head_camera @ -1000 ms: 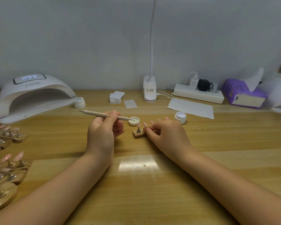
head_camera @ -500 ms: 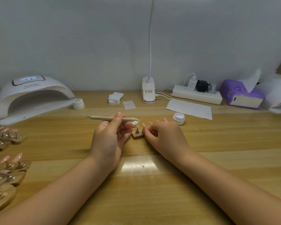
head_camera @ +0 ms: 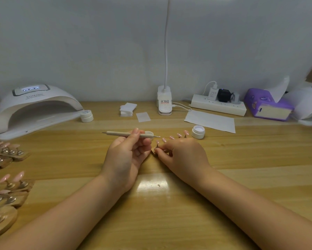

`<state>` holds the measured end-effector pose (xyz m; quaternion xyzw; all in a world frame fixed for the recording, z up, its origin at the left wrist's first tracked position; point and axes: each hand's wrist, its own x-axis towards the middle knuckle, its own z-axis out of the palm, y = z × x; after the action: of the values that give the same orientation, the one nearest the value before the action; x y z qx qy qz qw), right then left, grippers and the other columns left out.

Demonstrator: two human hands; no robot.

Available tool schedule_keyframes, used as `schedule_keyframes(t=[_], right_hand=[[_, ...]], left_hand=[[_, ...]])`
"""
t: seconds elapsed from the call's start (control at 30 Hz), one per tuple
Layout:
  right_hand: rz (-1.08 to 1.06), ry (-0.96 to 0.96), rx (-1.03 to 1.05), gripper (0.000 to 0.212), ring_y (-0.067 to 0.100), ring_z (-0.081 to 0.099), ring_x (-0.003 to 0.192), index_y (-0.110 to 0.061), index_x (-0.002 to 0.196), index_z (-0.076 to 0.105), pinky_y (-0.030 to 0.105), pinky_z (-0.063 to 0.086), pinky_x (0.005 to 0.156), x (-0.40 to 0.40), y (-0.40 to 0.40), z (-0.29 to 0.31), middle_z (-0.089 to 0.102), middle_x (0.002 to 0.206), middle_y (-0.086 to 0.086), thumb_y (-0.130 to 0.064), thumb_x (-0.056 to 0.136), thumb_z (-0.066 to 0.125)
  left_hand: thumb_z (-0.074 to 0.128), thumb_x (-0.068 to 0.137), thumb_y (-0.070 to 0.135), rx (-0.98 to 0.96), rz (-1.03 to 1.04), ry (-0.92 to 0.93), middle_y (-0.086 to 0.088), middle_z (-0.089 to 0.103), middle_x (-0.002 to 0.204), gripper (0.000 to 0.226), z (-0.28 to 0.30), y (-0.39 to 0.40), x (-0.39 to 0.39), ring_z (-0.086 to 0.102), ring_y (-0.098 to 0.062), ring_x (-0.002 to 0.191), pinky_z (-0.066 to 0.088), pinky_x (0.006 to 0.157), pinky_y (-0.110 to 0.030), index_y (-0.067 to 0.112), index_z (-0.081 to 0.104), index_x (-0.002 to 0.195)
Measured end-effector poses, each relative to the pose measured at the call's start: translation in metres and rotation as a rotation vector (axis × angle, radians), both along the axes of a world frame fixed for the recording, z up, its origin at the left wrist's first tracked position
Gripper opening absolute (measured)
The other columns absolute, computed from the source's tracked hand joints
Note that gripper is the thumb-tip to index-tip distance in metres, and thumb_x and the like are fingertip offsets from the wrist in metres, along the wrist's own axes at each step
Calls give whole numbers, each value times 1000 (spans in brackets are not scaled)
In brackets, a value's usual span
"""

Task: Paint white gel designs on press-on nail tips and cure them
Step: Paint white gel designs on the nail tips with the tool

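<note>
My left hand [head_camera: 128, 154] pinches a beige dotting pen [head_camera: 128, 134] held level, its metal tip pointing right above the row of pink nail tips [head_camera: 171, 138]. These tips stand on a small wooden holder [head_camera: 154, 152] that my right hand [head_camera: 180, 156] grips at its near edge; the hand hides most of the holder. A small white gel pot [head_camera: 149, 132] sits just behind the pen, mostly hidden. An open white jar [head_camera: 198, 131] stands right of the tips. The white curing lamp [head_camera: 32, 109] sits at the back left, its display lit.
Several wooden holders with pink nail tips [head_camera: 5, 186] crowd the left edge. A closed white pot [head_camera: 86, 115], cotton pads [head_camera: 127, 109], a lamp base [head_camera: 164, 103], a paper sheet [head_camera: 211, 121], a power strip [head_camera: 218, 105] and a purple tissue box [head_camera: 267, 105] line the back.
My left hand lifted the pen tip out of the gel pot and brought it right and nearer, over the nail tips. My right hand stayed on the holder.
</note>
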<state>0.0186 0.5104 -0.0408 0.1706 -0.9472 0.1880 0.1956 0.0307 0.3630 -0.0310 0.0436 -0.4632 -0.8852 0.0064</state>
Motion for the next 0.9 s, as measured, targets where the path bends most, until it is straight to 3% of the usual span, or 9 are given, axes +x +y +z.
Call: schedule_keyframes(t=[0.13, 0.2, 0.37, 0.57, 0.73, 0.9], right_hand=[[-4, 4, 19, 30, 20, 65, 94, -28, 100, 75, 30, 45, 85, 0, -1, 0, 73, 91, 0, -45, 94, 50], [-1, 3, 47, 31, 20, 65, 96, -29, 103, 73, 32, 46, 91, -1, -1, -1, 73, 95, -1, -45, 96, 48], [24, 28, 20, 26, 19, 65, 100, -28, 102, 74, 32, 33, 106, -2, 0, 0, 73, 100, 0, -40, 96, 52], [60, 79, -73, 15, 21, 67, 77, -21, 83, 74, 39, 46, 95, 3, 3, 2, 72, 76, -3, -29, 90, 63], [92, 19, -70, 21, 17, 67, 82, -20, 89, 72, 45, 50, 87, 5, 6, 3, 72, 81, -4, -33, 93, 56], [90, -6, -108, 22, 17, 67, 86, -19, 95, 71, 40, 50, 84, 0, 7, 2, 73, 89, -4, -34, 94, 55]], left_hand=[[48, 98, 21, 17, 7, -16, -2, 65, 65, 23, 1, 0, 0, 60, -13, 69, 42, 104, -47, 9, 64, 85], [48, 98, 20, 20, 5, -14, -2, 65, 65, 23, 1, 1, 0, 60, -12, 67, 42, 104, -46, 9, 64, 86], [48, 98, 21, 16, 12, -16, -2, 65, 65, 23, 0, 1, 0, 61, -12, 68, 42, 104, -47, 9, 64, 86], [49, 98, 19, -6, 78, 28, -2, 64, 61, 23, 1, -1, -1, 61, -10, 60, 46, 97, -43, 9, 62, 82], [49, 99, 16, -107, 142, 142, 0, 65, 64, 15, 4, -5, 0, 62, -8, 61, 56, 74, -28, 5, 57, 92], [51, 98, 18, -342, 240, 253, 5, 69, 70, 11, 6, -5, 6, 63, -8, 68, 53, 73, -27, 13, 58, 91]])
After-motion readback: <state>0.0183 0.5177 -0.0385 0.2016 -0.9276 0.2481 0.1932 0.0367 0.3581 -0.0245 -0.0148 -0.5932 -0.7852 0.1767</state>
